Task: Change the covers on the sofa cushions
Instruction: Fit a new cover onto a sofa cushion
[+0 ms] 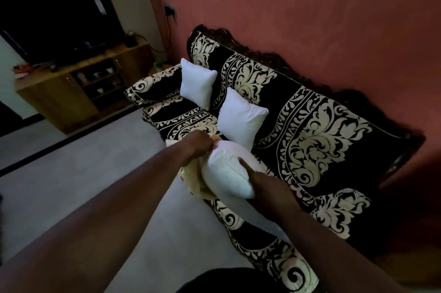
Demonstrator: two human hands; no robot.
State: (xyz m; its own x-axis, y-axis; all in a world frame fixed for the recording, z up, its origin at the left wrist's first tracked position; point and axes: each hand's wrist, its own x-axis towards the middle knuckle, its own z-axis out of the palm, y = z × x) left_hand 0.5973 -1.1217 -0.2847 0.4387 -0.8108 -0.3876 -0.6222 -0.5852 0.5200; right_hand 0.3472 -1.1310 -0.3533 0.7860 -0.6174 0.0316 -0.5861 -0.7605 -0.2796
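here, two bare hands work on one white cushion [226, 174] held over the front edge of the sofa [317, 140]. the left hand [199, 147] is clenched on the cushion's upper corner together with a fold of the cream cover [193, 179], which hangs bunched below and to the left of the cushion. the right hand [265, 185] presses against the cushion's right side, fingers curled round its lower end. the cushion sits between both hands, half out of the cover. two more bare white cushions lean upright on the sofa's backrest: the near cushion [242, 116] just behind the hands, the far cushion [197, 83] further left. beyond the sofa stands one wooden cabinet [59, 92].
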